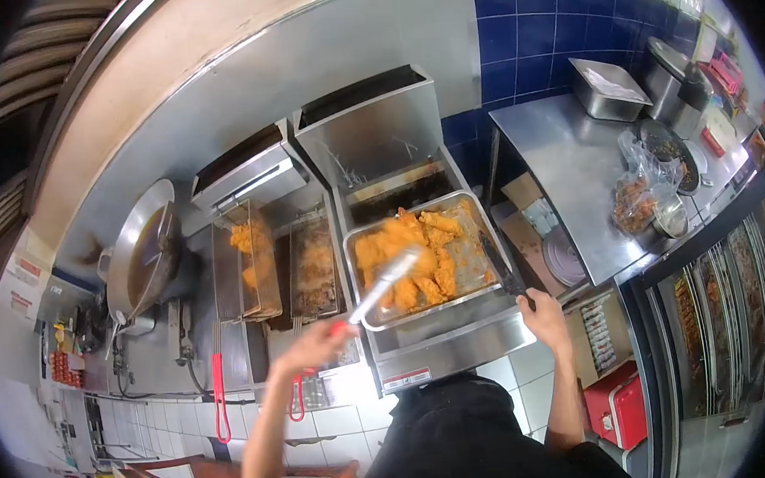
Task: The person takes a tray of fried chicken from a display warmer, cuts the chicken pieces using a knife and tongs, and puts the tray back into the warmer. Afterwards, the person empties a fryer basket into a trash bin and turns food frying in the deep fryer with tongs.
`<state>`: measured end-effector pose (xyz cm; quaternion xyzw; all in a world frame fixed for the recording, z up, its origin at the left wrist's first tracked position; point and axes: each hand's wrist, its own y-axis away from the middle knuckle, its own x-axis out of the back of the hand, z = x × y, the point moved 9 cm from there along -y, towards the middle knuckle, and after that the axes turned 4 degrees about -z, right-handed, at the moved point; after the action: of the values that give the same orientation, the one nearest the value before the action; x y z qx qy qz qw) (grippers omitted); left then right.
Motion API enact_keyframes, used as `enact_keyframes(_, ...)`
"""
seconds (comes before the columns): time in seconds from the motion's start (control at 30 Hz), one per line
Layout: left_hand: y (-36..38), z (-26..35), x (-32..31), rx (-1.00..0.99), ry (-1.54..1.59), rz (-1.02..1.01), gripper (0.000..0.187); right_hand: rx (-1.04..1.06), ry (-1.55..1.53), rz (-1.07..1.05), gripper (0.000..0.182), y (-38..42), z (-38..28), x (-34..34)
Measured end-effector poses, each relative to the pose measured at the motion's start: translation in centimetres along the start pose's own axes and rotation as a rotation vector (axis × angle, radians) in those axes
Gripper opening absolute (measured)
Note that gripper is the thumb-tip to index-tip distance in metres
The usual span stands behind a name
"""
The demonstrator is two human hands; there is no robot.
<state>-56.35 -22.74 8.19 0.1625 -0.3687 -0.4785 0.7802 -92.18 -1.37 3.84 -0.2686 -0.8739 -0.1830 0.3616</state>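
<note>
A metal tray (466,297) of golden-brown fried chicken pieces (443,270) rests across the top of a deep fryer in front of me. My left hand (312,347) is closed round the red grip of a long, bright metal tool (388,283). The tool reaches over the tray's left half, and both it and the chicken there are smeared by motion. At the tray's right edge, my right hand (541,314) grips a long black tool (503,267), whose far end lies along the inner side of the tray. Its exact kind cannot be made out.
Left of the tray, a wire fry basket (245,259) holds more fried pieces, beside a second basket (314,258); red handles stick out towards me. A wok of oil (141,249) stands farther left. On the right, a steel table (566,171) carries a steel pan (609,91) and plastic bags (637,183).
</note>
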Motion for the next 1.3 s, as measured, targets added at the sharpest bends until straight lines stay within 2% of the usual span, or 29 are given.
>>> enact_keyframes(0.03,-2.5,0.5,-3.4,0.006,0.155,-0.149,0.049,-0.001,0.000,-0.009,0.034,0.0,0.4,-0.2)
enact_keyframes(0.07,-5.0,0.6,-6.2,-0.001,0.179,-0.229,0.056,-0.005,0.012,-0.018,0.031,0.0,0.0,-0.2)
enact_keyframes(0.1,-8.0,0.3,-8.9,-0.048,0.281,-0.300,0.051,0.000,0.013,-0.014,0.031,-0.2,-0.7,-0.2)
enact_keyframes(0.13,-10.0,-0.4,-10.4,-0.003,0.227,-0.302,0.061,0.004,0.027,0.008,0.030,-0.3,-1.4,-0.2)
enact_keyframes(0.23,-12.3,-0.6,-10.6,0.072,0.110,-0.341,0.068,0.034,0.090,0.018,0.030,-1.2,-1.3,-1.5)
enact_keyframes(0.3,-9.3,0.8,-7.2,0.094,0.040,-0.312,0.068,0.003,0.180,-0.018,0.030,-1.8,-0.5,-3.3)
enact_keyframes(0.37,-4.3,2.1,-1.9,0.028,-0.187,-0.139,0.065,0.108,0.035,0.010,0.029,-2.1,0.2,-4.1)
enact_keyframes(0.4,-0.7,3.7,1.4,-0.074,-0.242,0.037,0.065,0.156,0.001,0.015,0.029,-1.5,-1.6,-3.0)
enact_keyframes(0.43,2.1,2.9,4.6,-0.061,-0.364,0.144,0.065,0.137,0.056,-0.018,0.027,-1.5,-2.3,-2.8)
enact_keyframes(0.5,9.4,3.4,10.6,-0.075,-0.381,0.342,0.058,0.125,0.153,0.006,0.027,-1.5,-2.0,-3.6)
enact_keyframes(0.53,12.7,3.2,13.7,-0.036,-0.381,0.493,0.054,0.098,0.177,-0.083,0.030,-1.9,-1.5,-4.6)
enact_keyframes(0.57,15.4,2.8,16.3,0.095,-0.423,0.564,0.052,0.117,0.178,-0.096,0.030,-2.2,-0.2,-5.7)
enact_keyframes(0.63,18.3,-0.7,21.4,0.279,-0.565,0.748,0.056,0.212,0.178,0.149,0.028,-3.1,1.9,-5.3)
enact_keyframes(0.67,18.9,-2.4,23.4,0.348,-0.649,0.776,0.058,0.219,0.181,0.147,0.028,-3.4,1.6,-5.2)
enact_keyframes(0.7,18.6,-4.7,25.0,0.351,-0.646,0.778,0.058,0.177,0.129,0.125,0.029,-3.6,1.8,-4.9)
enact_keyframes(0.77,16.6,-9.3,27.6,0.426,-0.990,0.707,0.055,0.133,0.074,0.106,0.030,-3.4,1.2,-5.2)
enact_keyframes(0.8,15.6,-10.7,28.5,0.422,-0.989,0.705,0.055,0.133,0.080,0.156,0.030,-3.0,0.9,-4.9)
enact_keyframes(0.87,11.5,-13.9,28.9,0.462,-1.090,0.461,0.060,0.146,0.073,0.265,0.031,-1.8,-0.3,-4.6)
enact_keyframes(0.9,9.8,-14.5,29.2,0.446,-1.093,0.459,0.060,0.137,0.080,0.276,0.031,-1.4,0.0,-5.0)
enact_keyframes(0.97,5.7,-16.1,28.7,0.441,-1.215,0.362,0.048,0.090,0.114,0.266,0.029,-0.6,1.0,-6.0)
enact_keyframes(1.07,-1.0,-20.0,28.5,0.443,-1.305,0.445,0.039,-0.058,0.072,0.149,0.028,1.1,0.9,-7.7)
enact_keyframes(1.1,-1.7,-20.1,27.9,0.420,-1.312,0.436,0.039,-0.078,0.078,0.160,0.028,2.0,-0.6,-7.4)
enact_keyframes(1.17,-2.5,-18.8,27.2,0.372,-1.428,0.557,0.042,-0.152,0.059,0.104,0.033,3.5,-3.5,-7.6)
enact_keyframes(1.2,-1.0,-16.6,26.3,0.440,-1.475,0.515,0.052,-0.162,0.051,0.114,0.035,4.1,-5.1,-7.4)
enact_keyframes(1.23,-0.3,-15.7,26.2,0.422,-1.534,0.550,0.046,-0.154,0.047,0.122,0.036,4.1,-4.3,-7.8)
enact_keyframes(1.27,-1.2,-17.4,28.0,0.445,-1.316,0.587,0.034,-0.145,0.045,0.133,0.037,4.0,-3.1,-8.3)
enact_keyframes(1.3,-0.6,-16.4,28.0,0.342,-1.417,0.606,0.021,-0.124,0.023,0.210,0.036,4.7,-4.7,-7.8)
